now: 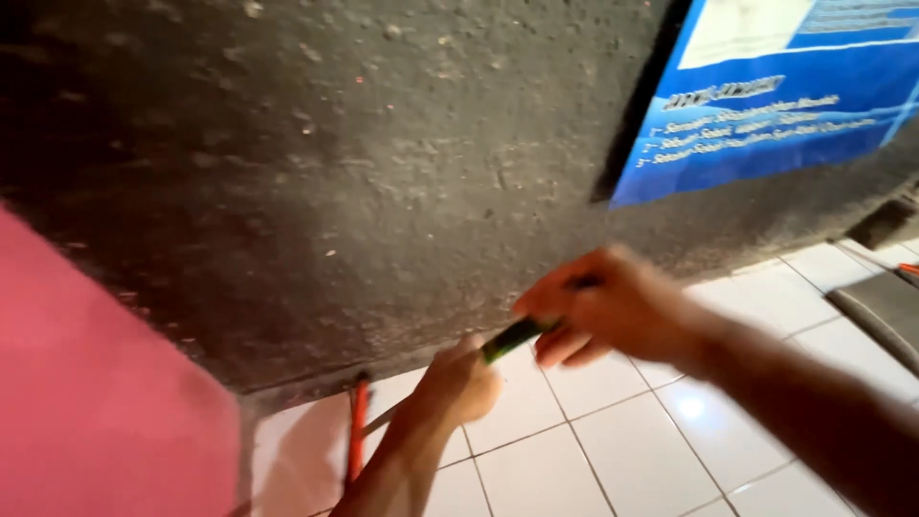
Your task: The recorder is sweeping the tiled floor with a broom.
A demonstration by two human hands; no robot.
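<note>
Right hand [613,306]: enters from 4 o'clock, forearm running down toward the lower right corner. Fingers [565,347] curled narrow around the upper end of a green-and-black tool [512,337]; the grip is blurred, so the exact finger placing cannot be told.

Left hand [459,383]: comes up from 6 o'clock, just below and to the left of the right hand. It is closed into a fist at the lower end of the same tool; whether it clasps the handle or only rests against it cannot be told.

Green-and-black tool: short, slim, slanted, its high end toward 2 o'clock. It lies between the two hands, slightly right of frame centre, over the floor and close to the foot of the wall.

Red-handled tool [357,426]: thin, nearly upright, at 7 o'clock from the left hand, standing where wall meets floor. A grey metal part runs from it toward the left wrist; the join is unclear.

Dark rough wall [335,163]: fills the upper frame, from 9 to 1 o'clock.

Blue printed poster [766,105]: fixed to the wall at 2 o'clock.

White tiled floor [613,450]: glossy, across the lower frame from 5 to 7 o'clock.

Pink surface [86,402]: blurred, close to the camera, at 8 o'clock.
</note>
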